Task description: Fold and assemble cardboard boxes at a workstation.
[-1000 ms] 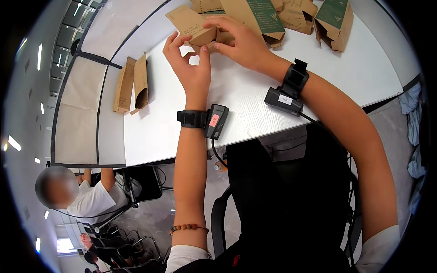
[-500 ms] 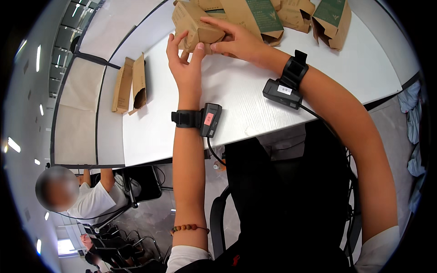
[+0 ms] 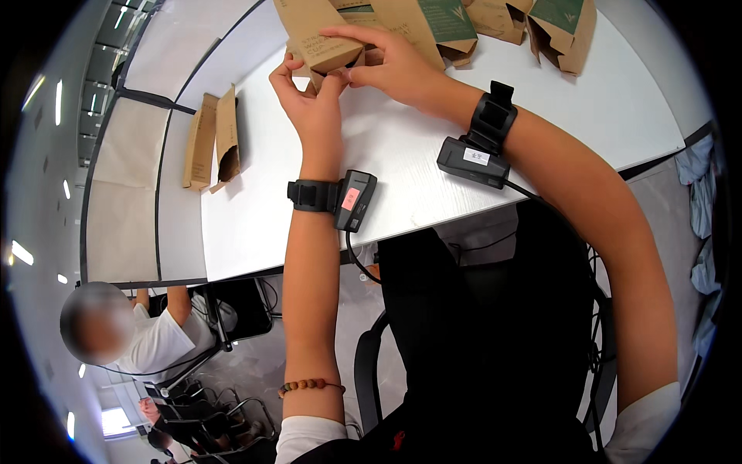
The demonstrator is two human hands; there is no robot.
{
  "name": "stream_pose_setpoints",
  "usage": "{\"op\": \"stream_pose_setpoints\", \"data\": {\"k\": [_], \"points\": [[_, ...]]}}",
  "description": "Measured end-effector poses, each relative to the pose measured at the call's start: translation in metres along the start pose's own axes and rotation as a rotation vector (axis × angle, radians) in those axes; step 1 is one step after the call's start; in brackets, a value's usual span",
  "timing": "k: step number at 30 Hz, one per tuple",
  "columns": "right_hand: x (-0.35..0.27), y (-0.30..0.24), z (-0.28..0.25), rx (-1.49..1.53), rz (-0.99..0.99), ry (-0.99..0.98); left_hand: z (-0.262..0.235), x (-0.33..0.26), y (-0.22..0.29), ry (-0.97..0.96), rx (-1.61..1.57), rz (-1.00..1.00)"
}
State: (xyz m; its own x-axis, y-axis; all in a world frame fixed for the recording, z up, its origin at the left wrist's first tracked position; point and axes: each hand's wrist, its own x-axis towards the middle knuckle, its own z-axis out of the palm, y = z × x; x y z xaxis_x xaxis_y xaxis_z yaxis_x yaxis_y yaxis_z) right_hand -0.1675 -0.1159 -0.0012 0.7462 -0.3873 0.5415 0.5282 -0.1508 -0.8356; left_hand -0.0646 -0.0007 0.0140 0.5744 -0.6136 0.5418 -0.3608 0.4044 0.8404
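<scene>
Over the far side of the white rectangular tabletop (image 3: 417, 170), the left hand (image 3: 313, 108) and right hand (image 3: 396, 68) grip a brown oblong cardboard box (image 3: 318, 37), whose near end might crease if squeezed too hard.

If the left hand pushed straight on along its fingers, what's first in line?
Most likely the brown carton: the left hand already touches its near end. What lies beyond the carton is hard to judge in depth.
</scene>
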Motion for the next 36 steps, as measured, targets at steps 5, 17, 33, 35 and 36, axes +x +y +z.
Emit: {"op": "stream_pose_setpoints", "data": {"k": [5,17,33,35,36], "points": [[0.004,0.020,-0.001,-0.161,-0.096,0.131,0.002,0.002,-0.005,0.010,-0.046,-0.034],[0.003,0.017,-0.002,-0.168,-0.092,0.134,0.000,0.003,-0.004,0.001,-0.017,-0.050],[0.002,-0.009,-0.011,0.177,0.155,0.062,-0.008,0.002,0.009,-0.017,0.157,-0.041],[0.000,-0.015,-0.010,0.130,0.276,0.089,-0.012,0.006,0.000,-0.075,0.352,0.187],[-0.001,-0.015,-0.008,0.130,0.276,0.089,-0.011,0.006,0.000,-0.075,0.352,0.187]]}}
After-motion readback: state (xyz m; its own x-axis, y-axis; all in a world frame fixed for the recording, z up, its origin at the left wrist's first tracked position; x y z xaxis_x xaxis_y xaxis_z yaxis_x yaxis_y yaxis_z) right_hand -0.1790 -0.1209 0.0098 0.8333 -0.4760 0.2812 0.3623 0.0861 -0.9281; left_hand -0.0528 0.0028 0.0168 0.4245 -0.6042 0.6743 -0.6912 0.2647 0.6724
